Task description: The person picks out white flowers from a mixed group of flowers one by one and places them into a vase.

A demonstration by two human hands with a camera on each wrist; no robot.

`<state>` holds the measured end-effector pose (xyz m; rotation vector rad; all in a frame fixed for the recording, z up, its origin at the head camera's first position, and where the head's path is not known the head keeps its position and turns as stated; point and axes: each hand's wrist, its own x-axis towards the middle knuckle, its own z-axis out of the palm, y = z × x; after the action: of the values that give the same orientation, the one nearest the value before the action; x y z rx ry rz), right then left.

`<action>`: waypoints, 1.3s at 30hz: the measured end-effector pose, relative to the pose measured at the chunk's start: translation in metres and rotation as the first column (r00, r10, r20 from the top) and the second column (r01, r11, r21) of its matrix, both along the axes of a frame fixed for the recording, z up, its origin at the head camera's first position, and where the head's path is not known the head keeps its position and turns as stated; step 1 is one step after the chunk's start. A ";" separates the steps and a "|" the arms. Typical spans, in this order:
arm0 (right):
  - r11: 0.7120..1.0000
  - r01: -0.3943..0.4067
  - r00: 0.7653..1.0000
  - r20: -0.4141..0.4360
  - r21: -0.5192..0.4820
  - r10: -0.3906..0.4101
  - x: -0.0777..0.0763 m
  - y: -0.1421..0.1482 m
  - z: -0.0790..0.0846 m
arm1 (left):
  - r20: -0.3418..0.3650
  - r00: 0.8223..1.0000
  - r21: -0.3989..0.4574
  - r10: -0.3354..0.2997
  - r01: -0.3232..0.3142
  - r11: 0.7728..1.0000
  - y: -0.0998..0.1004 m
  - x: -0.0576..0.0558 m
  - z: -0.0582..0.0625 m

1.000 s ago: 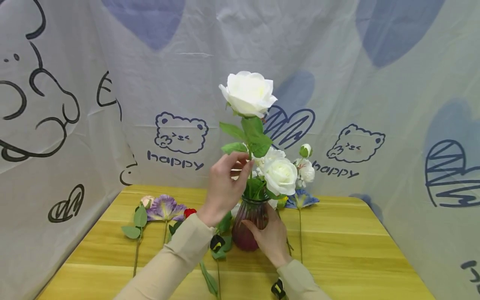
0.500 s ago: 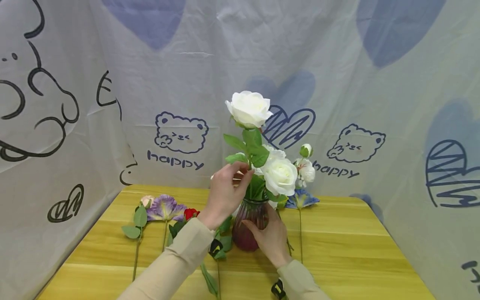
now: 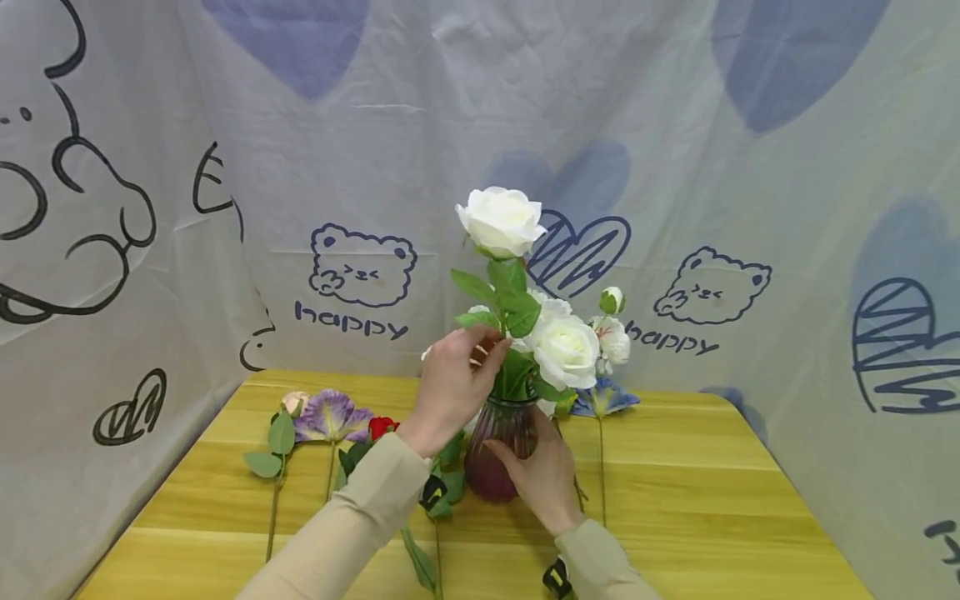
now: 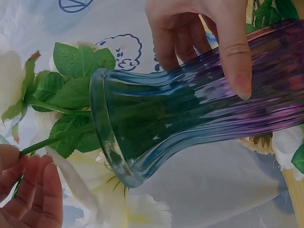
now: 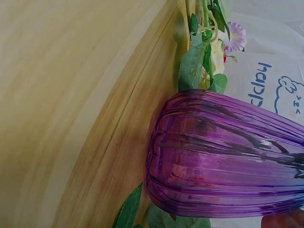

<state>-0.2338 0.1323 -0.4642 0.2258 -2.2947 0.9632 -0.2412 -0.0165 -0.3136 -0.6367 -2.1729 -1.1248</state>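
Pinching the white rose (image 3: pixel 501 222), its stem (image 4: pixel 43 143) entering the vase (image 3: pixel 487 467), your left hand (image 3: pixel 452 383) held it upright; your right hand (image 3: pixel 547 479) gripped the vase. Rose seemed light, springy, best pinched low; vase likely slick.

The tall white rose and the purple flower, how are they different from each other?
The tall white rose looks rounded, the purple flower frilly. The tall white rose stands upright, pinched by the left hand; the purple flower lies on the table. Both have stems.
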 end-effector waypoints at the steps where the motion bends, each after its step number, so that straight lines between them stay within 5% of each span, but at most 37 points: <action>1: 1.000 0.002 1.000 0.002 0.002 -0.002 0.000 0.000 0.000 | 0.002 1.000 -0.009 0.006 -0.006 1.000 0.000 0.000 0.000; 9: 1.000 0.012 0.999 0.041 -0.001 -0.012 0.001 -0.001 0.000 | -0.013 0.999 -0.027 0.040 -0.040 0.999 -0.003 0.000 0.001; 23: 1.000 -0.011 1.000 0.019 -0.011 0.011 0.001 0.000 0.000 | -0.190 0.977 -0.042 0.093 -0.103 0.994 -0.008 0.003 0.012; 39: 1.000 -0.019 1.000 0.024 -0.012 0.019 0.002 0.001 0.000 | -0.059 0.991 -0.244 0.120 -0.131 0.961 0.000 0.000 -0.006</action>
<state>-0.2321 0.1331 -0.4638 0.2327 -2.3117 0.9940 -0.2417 -0.0161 -0.3201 -0.6133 -2.3005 -0.7729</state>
